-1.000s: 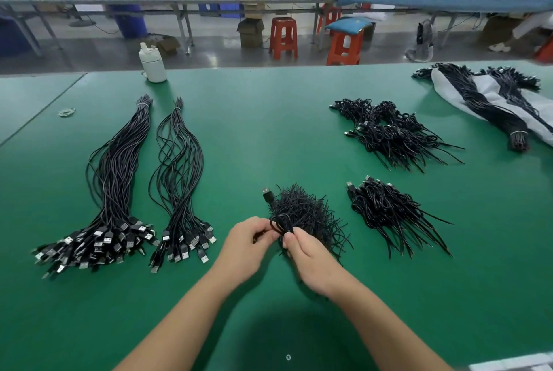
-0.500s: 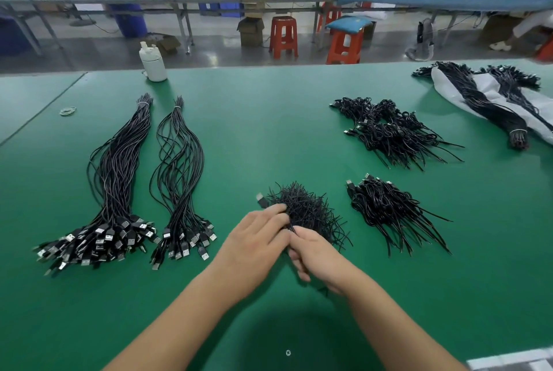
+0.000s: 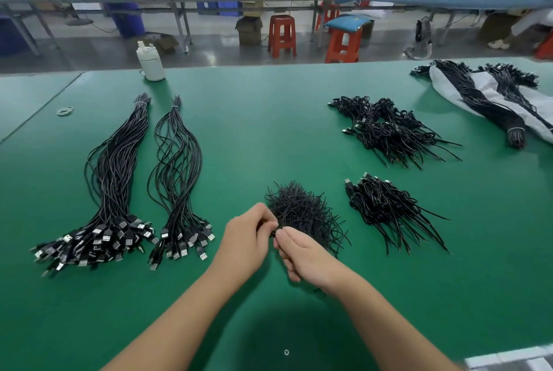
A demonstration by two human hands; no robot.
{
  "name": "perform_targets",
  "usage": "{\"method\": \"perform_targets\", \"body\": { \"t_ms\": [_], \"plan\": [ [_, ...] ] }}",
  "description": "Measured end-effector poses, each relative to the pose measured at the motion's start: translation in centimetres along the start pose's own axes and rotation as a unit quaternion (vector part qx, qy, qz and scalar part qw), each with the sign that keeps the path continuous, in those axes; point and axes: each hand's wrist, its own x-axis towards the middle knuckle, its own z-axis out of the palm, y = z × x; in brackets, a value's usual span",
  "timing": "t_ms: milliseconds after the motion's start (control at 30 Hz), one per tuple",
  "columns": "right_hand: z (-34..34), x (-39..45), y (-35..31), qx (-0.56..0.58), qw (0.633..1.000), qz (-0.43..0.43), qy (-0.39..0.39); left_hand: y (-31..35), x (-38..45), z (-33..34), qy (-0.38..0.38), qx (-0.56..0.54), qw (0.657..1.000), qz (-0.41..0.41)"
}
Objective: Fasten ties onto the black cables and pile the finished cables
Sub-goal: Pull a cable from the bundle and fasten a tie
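Two hands meet at the near edge of the tie pile (image 3: 302,212), which I'll use as the landmark. Left hand (image 3: 250,236) and right hand (image 3: 302,254) both have fingers curled in, pinching something small and black between them. It's mostly hidden by the fingers, so can't tell if it's a tie, a cable, or both. Right of the pile sits a heap of tied cables (image 3: 386,209), with a bigger heap (image 3: 389,128) beyond that. Left of the pile, two long untied cable bundles (image 3: 119,179) lie on the green table (image 3: 269,119). Far right, more cables on a white bag (image 3: 490,95), cut off by the frame.
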Motion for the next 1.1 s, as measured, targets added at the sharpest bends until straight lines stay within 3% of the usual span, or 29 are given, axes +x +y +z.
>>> {"method": "perform_targets", "body": {
  "t_ms": [133,300,467,667,833,1100],
  "plan": [
    [-0.5,-0.1,0.4,-0.315,0.946,-0.067,0.037,0.0,0.5,-0.2,-0.05,0.007,0.993,-0.107],
    [-0.8,-0.4,0.6,-0.469,0.871,-0.136,0.052,-0.8,0.9,-0.6,-0.132,-0.084,0.968,-0.197],
    [-0.9,-0.4,0.7,-0.501,0.854,-0.131,0.048,-1.2,0.5,-0.8,-0.129,-0.131,0.955,-0.232],
    [-0.8,-0.1,0.9,-0.522,0.842,-0.125,0.059,-0.8,0.2,-0.5,-0.109,-0.059,0.975,-0.186],
    [-0.7,0.0,0.9,-0.528,0.839,-0.118,0.066,-0.3,0.1,-0.7,-0.162,0.011,0.978,-0.131],
    [-0.4,0.1,0.8,-0.571,0.807,-0.135,0.067,0.0,0.0,-0.1,-0.15,0.101,0.975,-0.133]
  ]
}}
